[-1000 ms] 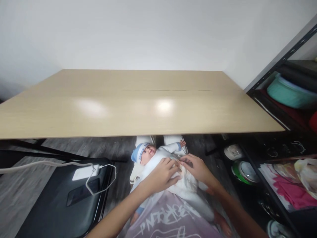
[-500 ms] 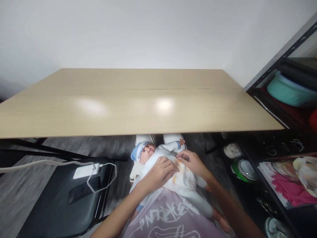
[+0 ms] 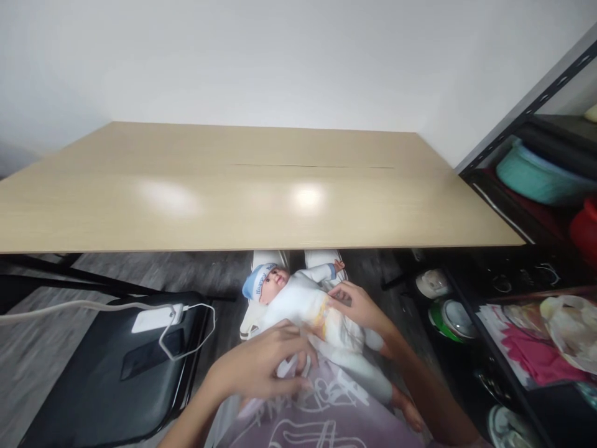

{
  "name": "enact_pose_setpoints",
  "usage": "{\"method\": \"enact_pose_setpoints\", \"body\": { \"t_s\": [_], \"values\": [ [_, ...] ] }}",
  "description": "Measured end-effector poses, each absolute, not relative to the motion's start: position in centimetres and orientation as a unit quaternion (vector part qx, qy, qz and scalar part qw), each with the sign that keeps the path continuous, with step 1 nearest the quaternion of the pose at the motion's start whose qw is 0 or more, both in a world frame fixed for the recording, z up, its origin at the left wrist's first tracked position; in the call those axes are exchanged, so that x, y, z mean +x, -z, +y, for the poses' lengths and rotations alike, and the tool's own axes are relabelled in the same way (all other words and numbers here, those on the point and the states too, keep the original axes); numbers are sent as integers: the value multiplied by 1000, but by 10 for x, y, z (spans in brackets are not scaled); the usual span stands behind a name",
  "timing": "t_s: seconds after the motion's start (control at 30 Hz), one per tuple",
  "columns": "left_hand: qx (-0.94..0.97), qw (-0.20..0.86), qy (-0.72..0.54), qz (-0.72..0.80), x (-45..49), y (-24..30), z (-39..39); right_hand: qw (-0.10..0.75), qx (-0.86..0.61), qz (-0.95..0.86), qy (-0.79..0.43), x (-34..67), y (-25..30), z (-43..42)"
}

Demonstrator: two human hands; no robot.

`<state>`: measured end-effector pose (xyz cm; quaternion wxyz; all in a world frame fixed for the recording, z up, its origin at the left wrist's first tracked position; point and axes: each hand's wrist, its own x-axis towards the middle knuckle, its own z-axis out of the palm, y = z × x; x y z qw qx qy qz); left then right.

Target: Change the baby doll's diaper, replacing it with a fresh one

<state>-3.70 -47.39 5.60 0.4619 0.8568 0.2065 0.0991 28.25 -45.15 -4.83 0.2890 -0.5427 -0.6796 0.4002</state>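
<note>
A baby doll (image 3: 296,295) in a white outfit and a blue knit cap (image 3: 258,281) lies face up across my lap. Its head points left and one arm reaches up to the right. Around its middle is a white diaper (image 3: 342,330) with a yellow-orange pattern at the waist. My right hand (image 3: 358,306) pinches the diaper's upper edge between thumb and fingers. Lower left, beside the doll and over my mauve shirt (image 3: 321,410), my left hand (image 3: 270,361) is bent with fingers apart, holding nothing I can see.
A wooden table (image 3: 261,199) spans the area ahead, its front edge above the doll. Left stands a black chair (image 3: 102,386) with a white power bank (image 3: 156,318), cable and dark phone (image 3: 152,354). Right, a shelf holds a teal basin (image 3: 541,174) and pink cloth (image 3: 536,354).
My left hand has left the diaper's front and moved down and left, its fingers spreading. My right hand stays at the diaper's waist. The view has shifted slightly.
</note>
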Motion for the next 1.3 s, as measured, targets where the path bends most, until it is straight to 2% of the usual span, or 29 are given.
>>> {"method": "enact_pose_setpoints", "body": {
  "t_s": [0.27,0.43,0.63,0.87,1.3],
  "values": [
    [888,372,-123,240,9,-33,-451,313,-548,-654,-416,278,45,-450],
    [881,402,-115,221,7,-27,-451,322,-563,-635,-420,280,49,-455],
    [855,409,-148,283,-8,-14,-461,274,-548,-673,-414,286,42,-463],
    [837,403,-167,330,-8,1,-469,283,-564,-597,-495,282,62,-456],
    [855,365,-171,327,-1,8,-471,315,-550,-629,-450,282,58,-443]
  ]
}}
